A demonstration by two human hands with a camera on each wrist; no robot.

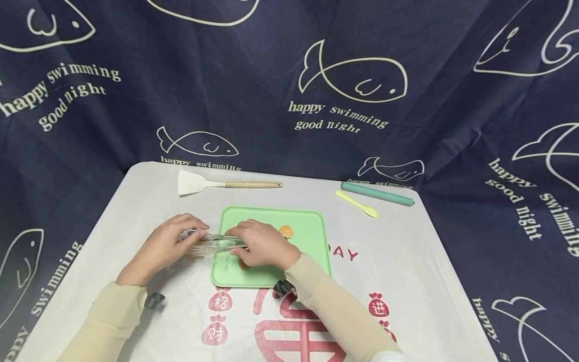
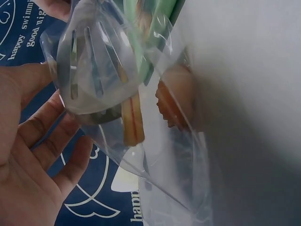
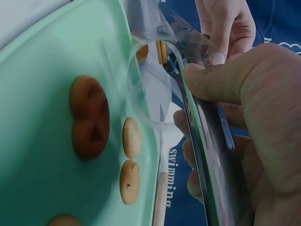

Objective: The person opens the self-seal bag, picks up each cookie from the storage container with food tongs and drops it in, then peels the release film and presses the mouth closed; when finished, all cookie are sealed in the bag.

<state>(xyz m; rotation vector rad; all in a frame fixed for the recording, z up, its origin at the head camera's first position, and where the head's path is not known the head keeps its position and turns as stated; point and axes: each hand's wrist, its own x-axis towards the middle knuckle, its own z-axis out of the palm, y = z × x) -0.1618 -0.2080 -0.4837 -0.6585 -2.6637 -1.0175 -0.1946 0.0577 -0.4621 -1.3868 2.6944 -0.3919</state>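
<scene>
My left hand (image 1: 169, 241) holds the mouth of a clear plastic bag (image 2: 176, 176) at the left edge of a green tray (image 1: 318, 236). In my right hand (image 1: 264, 245) are metal tongs (image 3: 209, 146), gripped along their arms and reaching into the bag. Their slotted end (image 2: 96, 77) shows through the plastic, with a sandwich biscuit (image 2: 133, 123) at its tip. A brown, scallop-edged biscuit (image 2: 175, 101) lies lower in the bag. On the tray, a dark heart-patterned biscuit (image 3: 89, 117) and a pale biscuit (image 3: 131, 137) show beneath my right hand; a swirled biscuit (image 1: 286, 231) lies beyond it.
Behind the tray, a white spatula (image 1: 192, 183) with a wooden handle lies on the white-covered table (image 1: 398, 261). A yellow spoon (image 1: 357, 203) and a teal stick-like roll (image 1: 377, 194) lie at the back right. Dark blue printed cloth (image 1: 271, 100) hangs around the table.
</scene>
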